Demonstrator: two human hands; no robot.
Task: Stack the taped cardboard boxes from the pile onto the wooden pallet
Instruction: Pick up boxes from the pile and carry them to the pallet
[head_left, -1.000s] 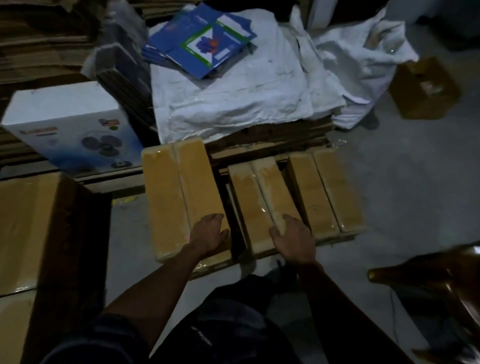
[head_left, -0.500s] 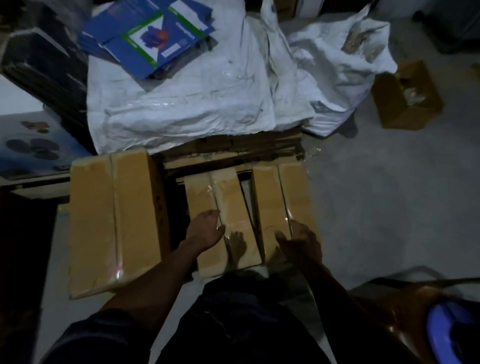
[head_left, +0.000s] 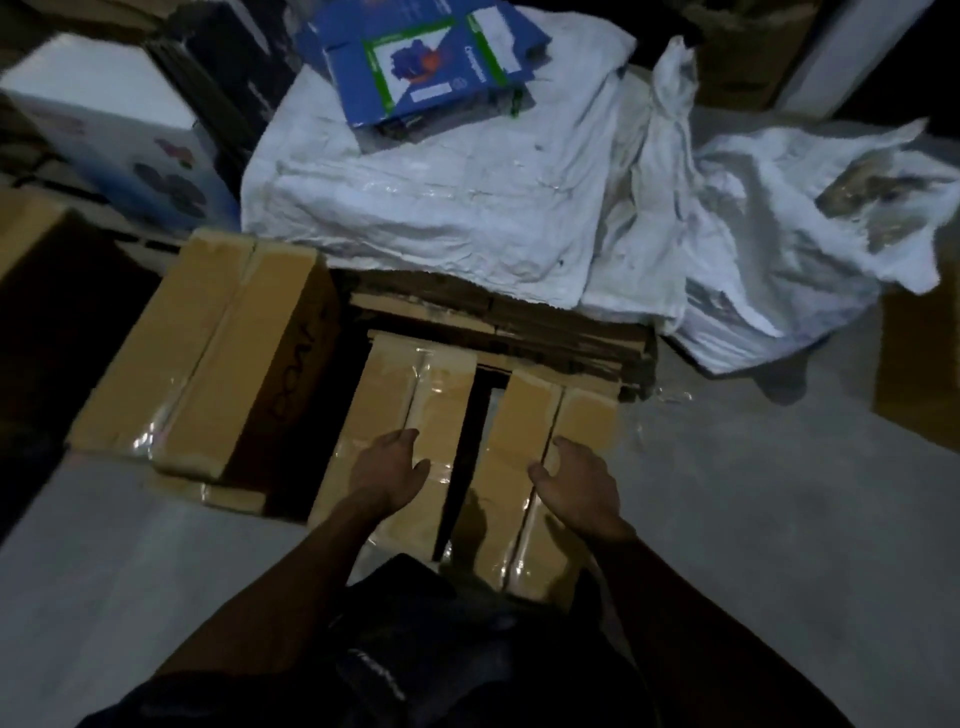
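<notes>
A person leans over three taped cardboard boxes on a dim warehouse floor. The left hand (head_left: 388, 467) lies on top of the middle box (head_left: 410, 405), fingers straight and slightly spread, gripping nothing. The right hand (head_left: 579, 486) is over the right box (head_left: 540, 431), fingers loosely bent and apart, holding nothing; whether it touches the tape cannot be told. A narrow dark gap separates these two boxes. The left box (head_left: 208, 353), taller, stands just beside them, tilted, with dark print on its side. Behind the boxes lies a stack of flattened cardboard (head_left: 519, 332), and on it white sacks (head_left: 467, 192) carrying blue printed cartons (head_left: 421, 57). A white box with fan pictures (head_left: 114, 135) sits at the far left. Another brown box (head_left: 919, 364) shows at the right edge. No pallet can be made out.
</notes>
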